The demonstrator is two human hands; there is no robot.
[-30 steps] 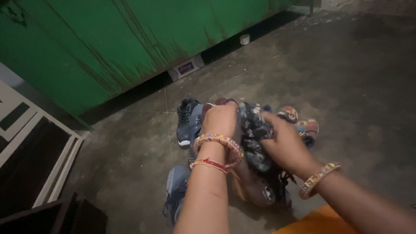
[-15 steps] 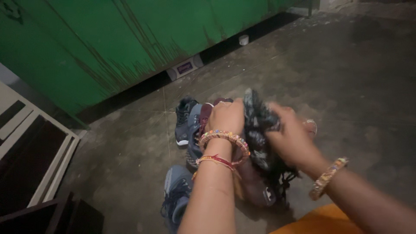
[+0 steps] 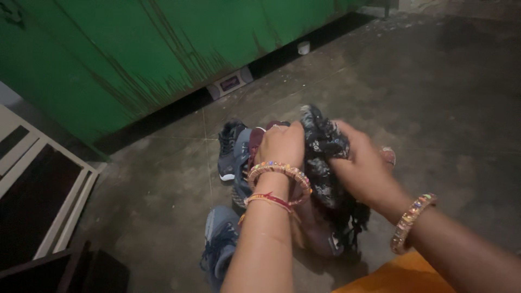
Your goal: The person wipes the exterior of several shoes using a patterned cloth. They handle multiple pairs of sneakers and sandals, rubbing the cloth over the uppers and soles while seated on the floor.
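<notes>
- The dark patterned cloth [image 3: 324, 157] is bunched up and held off the floor between both hands, right above a little heap of shoes. A second ago it sat lower and looser over the pile — now it's gathered tighter and lifted, so the colourful slippers that showed to the right are mostly hidden behind it.
- Right hand [image 3: 362, 171] is clenched around the cloth from the right side, fingers wrapped into the folds. It has slid up and in compared with a second ago.
- Left hand [image 3: 282, 145] is closed too, pinching the cloth's left edge; it seems to press against a maroon shoe [image 3: 257, 142] as well, though I can't tell if it's actually gripping that.
- Both wrists carry beaded bangles; the left one [image 3: 279, 172] also has a red thread under it.
- Under the hands: a dark sneaker [image 3: 228, 149] pointing at the wall, a blue-grey sneaker [image 3: 220, 241] nearer the camera, and a brownish shoe with laces [image 3: 325, 239] hanging below the cloth.
- My read — the cloth is being wadded up rather than spread, since it's gotten more compact.
- Around it: stained concrete floor [image 3: 434, 97], green metal wall [image 3: 135, 54], a white-framed panel [image 3: 65, 201] at the left, orange fabric [image 3: 401, 276] at the bottom edge.
</notes>
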